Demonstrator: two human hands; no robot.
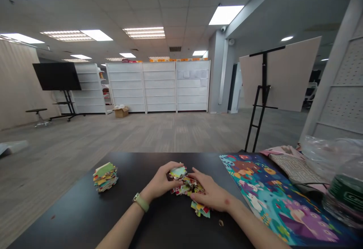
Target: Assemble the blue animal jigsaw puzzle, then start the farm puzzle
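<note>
On the dark table lies a small heap of jigsaw puzzle pieces (187, 187), between my two hands. My left hand (162, 181), with a green-banded watch at its wrist, grips a short stack of puzzle pieces (178, 171) between thumb and fingers. Fingers apart, my right hand (211, 192) rests over the right side of the heap, its thumb touching the pieces. A few pieces (200, 209) lie below that hand, nearer to me. Farther left stands a tall, uneven stack of puzzle pieces (105, 177).
A colourful animal picture sheet (263, 196) covers the table's right side. Beyond it are a patterned cloth bag (297, 169), clear plastic wrap (320, 152) and a green-labelled bottle (346, 196). An easel with a white board (289, 75) stands behind the table.
</note>
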